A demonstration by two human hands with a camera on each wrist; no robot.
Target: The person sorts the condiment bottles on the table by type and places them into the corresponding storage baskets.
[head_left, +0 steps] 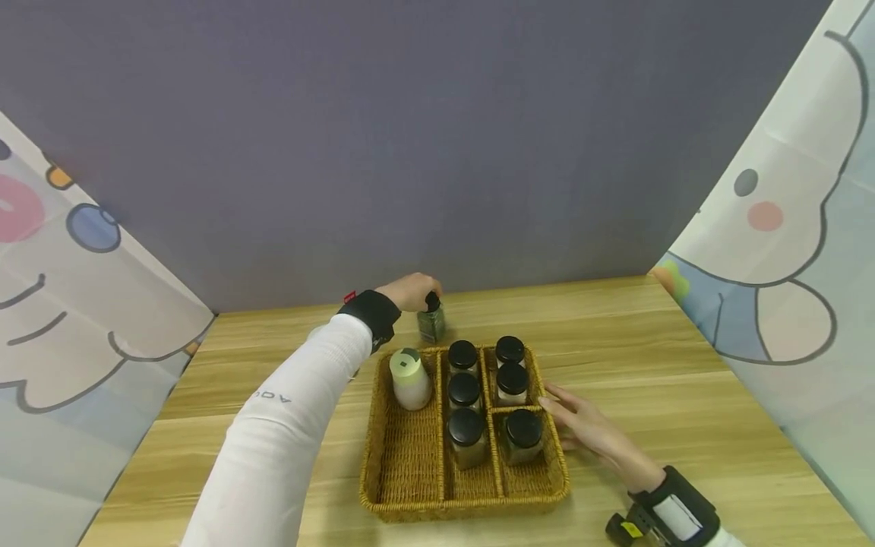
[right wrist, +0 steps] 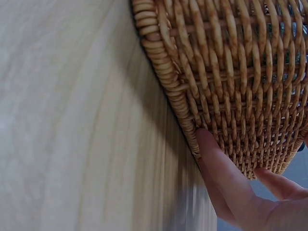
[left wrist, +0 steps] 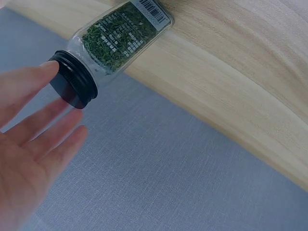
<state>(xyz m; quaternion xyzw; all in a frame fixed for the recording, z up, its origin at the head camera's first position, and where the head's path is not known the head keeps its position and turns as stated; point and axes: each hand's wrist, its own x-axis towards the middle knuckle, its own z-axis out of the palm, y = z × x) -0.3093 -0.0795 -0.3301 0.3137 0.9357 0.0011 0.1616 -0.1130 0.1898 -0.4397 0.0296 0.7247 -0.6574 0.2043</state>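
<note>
Beyond the wicker basket's far edge, my left hand (head_left: 408, 292) pinches the black lid of a glass jar of green dried herbs (head_left: 431, 324). The left wrist view shows the thumb and fingers on opposite sides of the lid (left wrist: 74, 79), and the jar's base at the wooden table. My right hand (head_left: 581, 422) touches the right side of the wicker basket (head_left: 403, 505), with extended fingertips against the woven wall (right wrist: 226, 86). Inside the basket stand several black-lidded jars (head_left: 466, 427) and a white bottle with a pale green top (head_left: 410, 380).
Dividers split the basket into compartments; the bottle stands in the left one, jars in the middle and right ones. The wooden table (head_left: 636, 342) meets a grey backdrop (head_left: 437, 152) behind. Cartoon-printed sheets (head_left: 772, 228) rise at both sides.
</note>
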